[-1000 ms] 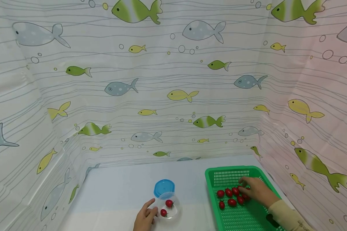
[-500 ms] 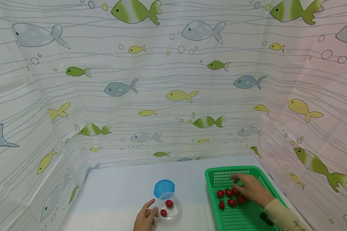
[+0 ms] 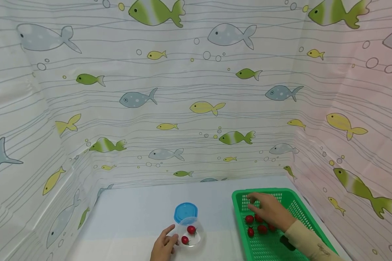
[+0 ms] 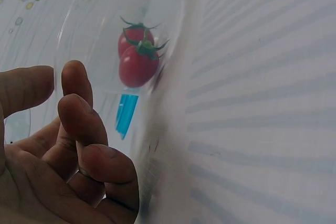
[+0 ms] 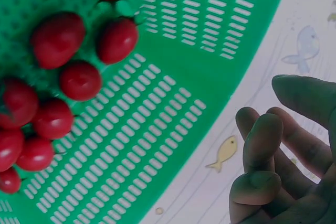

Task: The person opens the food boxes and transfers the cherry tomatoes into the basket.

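A clear round tub (image 3: 196,239) stands on the table with two red cherry tomatoes (image 4: 138,65) in it, green stems attached. My left hand (image 3: 164,246) is at the tub's left side, fingers loosely bent, fingertips right by its wall in the left wrist view. Over the back left of a green basket (image 3: 240,210) hovers my right hand (image 3: 270,210), thumb and fingers apart with nothing between them. Several more cherry tomatoes (image 5: 58,40) lie on the basket floor below, some hidden by this hand in the head view.
Behind the tub lies a blue lid (image 3: 186,212), partly overlapped by the tub's rim in the head view. White sheeting printed with fish (image 3: 202,107) walls the table at the back and both sides.
My right hand has moved left and a little back across the basket, from above the right-hand tomatoes. The left hand, tub and lid have stayed put.
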A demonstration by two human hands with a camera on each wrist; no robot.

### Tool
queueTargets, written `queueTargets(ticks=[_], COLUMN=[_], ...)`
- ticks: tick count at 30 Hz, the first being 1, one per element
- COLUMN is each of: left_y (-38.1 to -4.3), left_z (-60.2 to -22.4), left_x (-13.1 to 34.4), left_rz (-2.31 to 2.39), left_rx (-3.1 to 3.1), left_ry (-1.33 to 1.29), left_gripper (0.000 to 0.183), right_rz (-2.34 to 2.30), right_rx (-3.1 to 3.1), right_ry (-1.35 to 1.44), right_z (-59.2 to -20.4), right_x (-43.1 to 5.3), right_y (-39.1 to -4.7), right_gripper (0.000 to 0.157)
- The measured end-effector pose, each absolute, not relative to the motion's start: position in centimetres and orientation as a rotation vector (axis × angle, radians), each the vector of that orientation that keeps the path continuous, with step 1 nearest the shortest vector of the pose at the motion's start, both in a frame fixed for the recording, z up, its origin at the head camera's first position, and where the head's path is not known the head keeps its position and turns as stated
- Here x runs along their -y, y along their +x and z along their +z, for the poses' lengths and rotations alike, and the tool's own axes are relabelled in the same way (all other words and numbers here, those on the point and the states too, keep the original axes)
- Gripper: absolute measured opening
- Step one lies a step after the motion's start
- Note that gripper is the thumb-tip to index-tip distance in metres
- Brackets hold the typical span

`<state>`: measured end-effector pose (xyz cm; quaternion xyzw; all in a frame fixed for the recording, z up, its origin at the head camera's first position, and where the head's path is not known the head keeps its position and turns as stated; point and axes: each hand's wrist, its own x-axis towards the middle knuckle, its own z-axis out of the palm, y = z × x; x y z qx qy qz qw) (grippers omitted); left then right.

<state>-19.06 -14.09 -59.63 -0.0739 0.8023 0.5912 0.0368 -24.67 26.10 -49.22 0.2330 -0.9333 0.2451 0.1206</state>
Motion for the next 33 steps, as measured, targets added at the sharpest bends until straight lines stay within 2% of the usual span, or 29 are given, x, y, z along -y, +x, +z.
queueTargets(ticks=[20,33], left_y=[-19.1,-19.2], left_z=[-59.5,-59.7], left_x=[14.2,14.0], left_rz=[1.791,1.782], left_rx=[-2.47,-2.471], left_ry=[-0.253,-0.26], left_gripper=[0.06,0.058], right_rz=[0.856,0.881], right_rx=[2.734,2.765], right_ry=[0.773,0.825], right_z=[-48.4,-48.1], right_x=[-21.5,-18.3], right_y=[-25.4,-25.7], right_gripper=[0.021,0.028])
